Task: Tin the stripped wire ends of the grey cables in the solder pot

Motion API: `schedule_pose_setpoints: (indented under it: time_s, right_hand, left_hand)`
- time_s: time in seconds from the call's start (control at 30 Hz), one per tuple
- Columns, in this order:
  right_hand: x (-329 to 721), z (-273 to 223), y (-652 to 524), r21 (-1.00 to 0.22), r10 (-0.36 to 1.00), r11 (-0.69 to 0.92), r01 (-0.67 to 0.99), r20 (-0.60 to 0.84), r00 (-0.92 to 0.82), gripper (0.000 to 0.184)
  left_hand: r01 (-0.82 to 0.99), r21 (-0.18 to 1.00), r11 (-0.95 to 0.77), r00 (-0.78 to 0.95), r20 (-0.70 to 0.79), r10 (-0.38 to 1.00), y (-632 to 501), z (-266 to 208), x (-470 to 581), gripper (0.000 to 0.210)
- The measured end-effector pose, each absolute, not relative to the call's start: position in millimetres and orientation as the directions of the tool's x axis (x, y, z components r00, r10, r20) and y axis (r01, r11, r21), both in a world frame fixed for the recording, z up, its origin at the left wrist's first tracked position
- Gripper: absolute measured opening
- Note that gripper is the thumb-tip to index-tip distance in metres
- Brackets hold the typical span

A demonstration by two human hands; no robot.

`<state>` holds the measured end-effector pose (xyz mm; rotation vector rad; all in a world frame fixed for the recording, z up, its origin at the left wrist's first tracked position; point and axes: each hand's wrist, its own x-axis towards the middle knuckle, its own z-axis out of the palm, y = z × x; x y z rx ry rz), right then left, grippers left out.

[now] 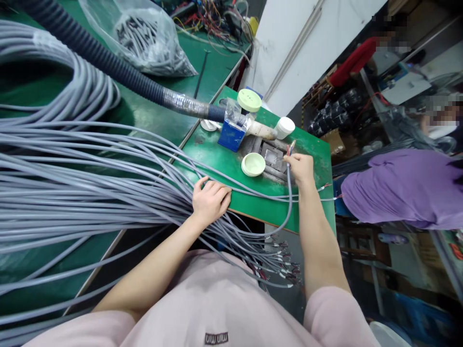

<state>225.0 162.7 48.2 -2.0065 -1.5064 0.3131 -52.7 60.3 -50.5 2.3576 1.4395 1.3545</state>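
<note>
My right hand [302, 168] pinches the end of a grey cable [290, 193], whose stripped coloured wires [291, 147] point up past my fingers. It is beside a small square metal pot [273, 158] with a grey, crusted surround. The held cable curves down and back to the left. My left hand [211, 198] lies over a bundle of grey cables [155, 193] near the table's front edge, its fingers bent round some of them; the undersides of the fingers are hidden. An open pale-green tub [253, 164] stands left of the pot.
A dark corrugated hose [137, 84] leads to a nozzle [262, 130] by the pot. A blue box [231, 135], a green-lidded jar [249, 100] and a white cup [285, 127] stand nearby. Loose cable ends [282, 265] hang in front. A person in purple [401, 188] is at right.
</note>
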Motion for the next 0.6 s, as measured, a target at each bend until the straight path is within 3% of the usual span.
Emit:
schedule_pose_setpoints:
  time_s: [0.1, 0.2, 0.3, 0.37, 0.47, 0.6]
  right_hand:
    - [202, 57, 114, -0.799, 0.947, -0.032, 0.6, 0.168, 0.274, 0.033]
    - [171, 56, 65, -0.945, 0.962, -0.019, 0.325, 0.072, 0.263, 0.034]
    - [142, 52, 29, -0.995, 0.957, -0.058, 0.078, -0.033, 0.287, 0.034]
    - [126, 48, 14, -0.996, 0.956, -0.091, -0.027, -0.095, 0.278, 0.033]
    - [111, 42, 0, -0.989, 0.966, -0.114, -0.092, -0.132, 0.222, 0.034]
    - [107, 36, -8, -0.989, 0.98, -0.088, -0.119, -0.107, 0.167, 0.037]
  left_hand:
    - [0.668, 0.493, -0.557, 0.162, 0.635, 0.755, 61, -49, -54, 0.009]
    - [0.547, 0.623, -0.56, 0.124, 0.601, 0.79, 56, -40, -51, 0.009]
    - [0.234, 0.808, -0.541, 0.147, 0.521, 0.841, 39, -27, -36, 0.012]
    - [-0.067, 0.92, -0.385, 0.161, 0.391, 0.906, 25, -17, -22, 0.022]
    - [-0.441, 0.894, -0.082, 0.141, 0.159, 0.977, 9, -5, -3, 0.028]
    - [-0.54, 0.838, -0.073, 0.024, 0.102, 0.994, 4, 3, 6, 0.017]
